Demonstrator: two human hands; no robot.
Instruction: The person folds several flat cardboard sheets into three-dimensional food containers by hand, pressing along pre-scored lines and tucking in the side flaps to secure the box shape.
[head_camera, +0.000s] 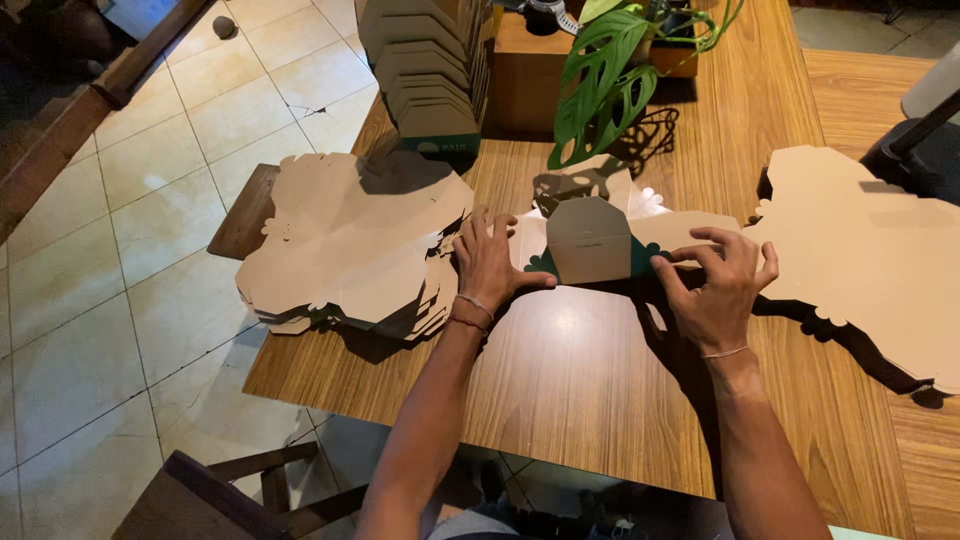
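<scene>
Head view, half-folded cardboard box (590, 240) mid tabletop (580, 380), left hand (490, 262) flat on the box's left flap, fingers spread, right hand (718, 285) pinching its right flap, flat blanks stack (350, 245) left of box overhanging tabletop edge, second stack (870, 260) right, bare wood nearside of box

Brightness: warm, moderate indoor light; nothing blown out.
Source: from above and a little behind the plant (600, 80), judging by where shadows fall.
Shadows: leaf shadows lie dark on the bench (580, 380) and on the box (590, 240); the right hand (715, 290) and its forearm cast a soft shadow leftward; the card stack (350, 240) and the right sheets (870, 260) have dark edges beneath.
Glare: a pale sheen on the bench wood between the forearms; faint shine on the floor (120, 260) tiles.
Focus: sharp across the centre; no motion blur on the left hand (490, 265).
Distortion: wide-angle bend, tile lines and bench edges curve toward the corners.
Dark areas: top left and bottom edge fall dim.
</scene>
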